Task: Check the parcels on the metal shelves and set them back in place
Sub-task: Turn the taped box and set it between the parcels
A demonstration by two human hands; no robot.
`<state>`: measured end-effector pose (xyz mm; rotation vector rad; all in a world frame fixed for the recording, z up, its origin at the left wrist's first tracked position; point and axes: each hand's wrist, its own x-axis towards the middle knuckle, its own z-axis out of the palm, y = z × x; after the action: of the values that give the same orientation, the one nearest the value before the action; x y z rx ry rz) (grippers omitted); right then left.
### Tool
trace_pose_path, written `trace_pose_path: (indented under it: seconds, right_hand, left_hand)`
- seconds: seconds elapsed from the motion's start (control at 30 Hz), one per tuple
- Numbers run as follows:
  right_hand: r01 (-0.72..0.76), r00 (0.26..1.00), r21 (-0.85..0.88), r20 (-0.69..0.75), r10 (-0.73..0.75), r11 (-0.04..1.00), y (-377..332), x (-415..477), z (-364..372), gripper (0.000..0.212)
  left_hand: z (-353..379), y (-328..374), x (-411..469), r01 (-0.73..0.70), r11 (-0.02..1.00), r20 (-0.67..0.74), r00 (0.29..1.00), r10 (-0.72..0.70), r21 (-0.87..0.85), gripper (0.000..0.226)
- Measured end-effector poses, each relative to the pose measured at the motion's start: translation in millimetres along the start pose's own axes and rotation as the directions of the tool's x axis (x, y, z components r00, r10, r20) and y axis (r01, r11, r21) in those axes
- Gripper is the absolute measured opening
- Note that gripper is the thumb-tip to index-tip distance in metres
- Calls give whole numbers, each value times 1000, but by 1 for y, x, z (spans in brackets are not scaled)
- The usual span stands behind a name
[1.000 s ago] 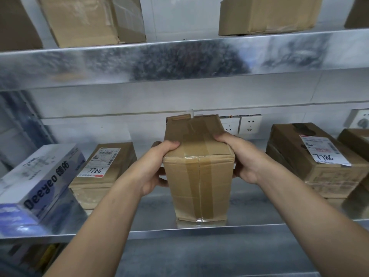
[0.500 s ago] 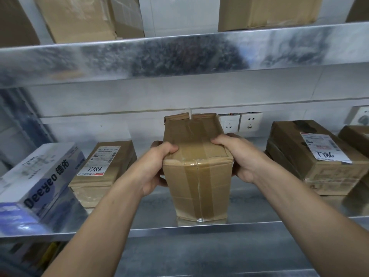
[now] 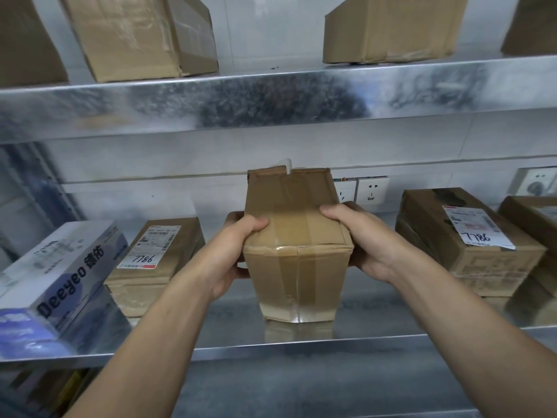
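Head view showed both hands, left (image 3: 232, 251) and right (image 3: 366, 242), clamped on a tall taped brown cardboard parcel (image 3: 297, 251) standing upright on the shiny metal shelf (image 3: 376, 330).

You have two hands in view, the left hand (image 3: 224, 254) and the right hand (image 3: 372, 241). Two metal shelves face you: the upper shelf (image 3: 271, 98) and the middle shelf (image 3: 376, 321). You can count four cardboard boxes (image 3: 132, 34) on top. Below are four cardboard parcels (image 3: 168, 276), counting the taped parcel (image 3: 297, 236) between your hands. Two carry 7786 labels (image 3: 479, 227). There is one Deeyeo box (image 3: 60, 276), and three wall sockets (image 3: 372, 190).
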<state>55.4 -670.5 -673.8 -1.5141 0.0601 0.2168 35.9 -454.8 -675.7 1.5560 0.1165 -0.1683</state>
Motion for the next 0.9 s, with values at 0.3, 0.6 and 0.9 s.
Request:
trace_pose_path:
  seconds: [0.3,0.6,0.9]
  right_hand:
    - [8,997,134,-72,1,991,-23,-5,-10,48]
    - [3,998,210,-66,11,978,-14,-3,-9,63]
    - [-44,998,95,-40,48,995,1,0,-5,39]
  left_hand:
    - [-12,10,2,-78,987,-10,997,77,-143,35]
    - [-11,5,4,6,984,-50,999,-15,-180,74]
    - [-3,-4,6,65,978,9,998,-65,-200,53]
